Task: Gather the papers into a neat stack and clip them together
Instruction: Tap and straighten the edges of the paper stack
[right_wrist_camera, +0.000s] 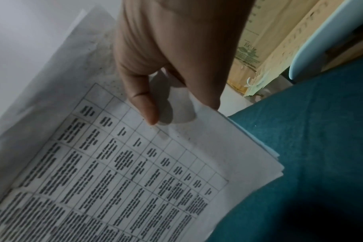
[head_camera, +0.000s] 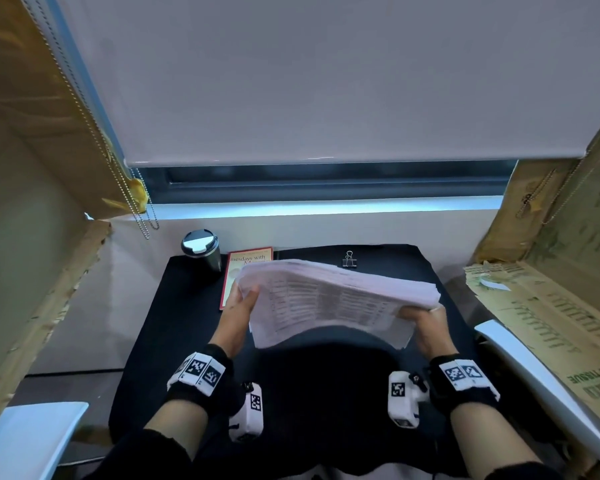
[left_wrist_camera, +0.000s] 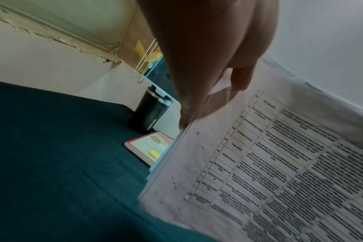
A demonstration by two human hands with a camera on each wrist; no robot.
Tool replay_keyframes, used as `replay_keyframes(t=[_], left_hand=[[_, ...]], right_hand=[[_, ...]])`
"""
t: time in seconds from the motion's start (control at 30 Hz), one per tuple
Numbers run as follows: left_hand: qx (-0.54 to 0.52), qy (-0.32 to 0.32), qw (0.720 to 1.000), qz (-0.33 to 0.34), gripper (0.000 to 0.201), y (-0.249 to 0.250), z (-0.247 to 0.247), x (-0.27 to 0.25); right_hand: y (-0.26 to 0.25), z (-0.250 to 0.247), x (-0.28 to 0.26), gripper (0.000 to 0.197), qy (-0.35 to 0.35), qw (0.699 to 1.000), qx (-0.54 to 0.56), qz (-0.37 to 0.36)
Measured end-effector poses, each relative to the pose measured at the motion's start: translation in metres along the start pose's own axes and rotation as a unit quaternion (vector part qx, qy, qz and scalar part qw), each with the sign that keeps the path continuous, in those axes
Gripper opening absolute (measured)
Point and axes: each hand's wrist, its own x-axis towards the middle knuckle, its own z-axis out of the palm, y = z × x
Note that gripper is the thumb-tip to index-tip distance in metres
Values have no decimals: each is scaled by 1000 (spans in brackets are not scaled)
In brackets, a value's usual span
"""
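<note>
A thick stack of printed papers (head_camera: 329, 299) with tables of text is lifted off the dark cloth, bowed upward in the middle. My left hand (head_camera: 243, 303) grips its left edge, thumb on top (left_wrist_camera: 241, 77). My right hand (head_camera: 421, 318) grips the right edge, thumb on the top sheet (right_wrist_camera: 144, 104). The sheets' right edges (right_wrist_camera: 265, 147) are slightly fanned. A black binder clip (head_camera: 349, 259) lies on the cloth behind the stack, away from both hands.
A black tumbler (head_camera: 202, 249) and a red-edged book (head_camera: 248, 261) sit at the back left of the dark cloth (head_camera: 174, 323). Cardboard panels (head_camera: 565, 306) flank both sides. A bead chain (head_camera: 142, 216) hangs at the left.
</note>
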Motion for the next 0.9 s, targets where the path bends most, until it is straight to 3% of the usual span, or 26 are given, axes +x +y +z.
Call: replay_keyframes(t=[0.17,0.27,0.4,0.5,0.6,0.67,0.73,0.77,0.9], left_hand=[[5,-9,1000,-26,37,4,4,-3],[19,30,999,21,41,12,4,-2],[142,9,983,113,80,12,-2,5],[289,-27,944,156,77,13,-1,7],[340,-7,928,156,53,15,1,9],[347,13,925,157,46,16,1,11],[332,18,930,155,44,17,1,12],[323,20,933,155,45,18,1,11],[295,2,943,151,49,20,-3,8]], right_hand=[[8,-1,6,35,-1,998,-61,5],[2,0,7,38,-5,995,-96,-35],[-9,-1,8,46,-16,990,-89,-104],[-20,2,6,60,-28,976,-126,-178],[-28,3,8,76,-43,935,-243,-256],[-32,1,9,77,-78,865,-383,-314],[-36,-2,10,62,-112,812,-455,-348],[-37,-5,11,53,-120,810,-452,-354],[-36,-17,14,30,-143,855,-370,-334]])
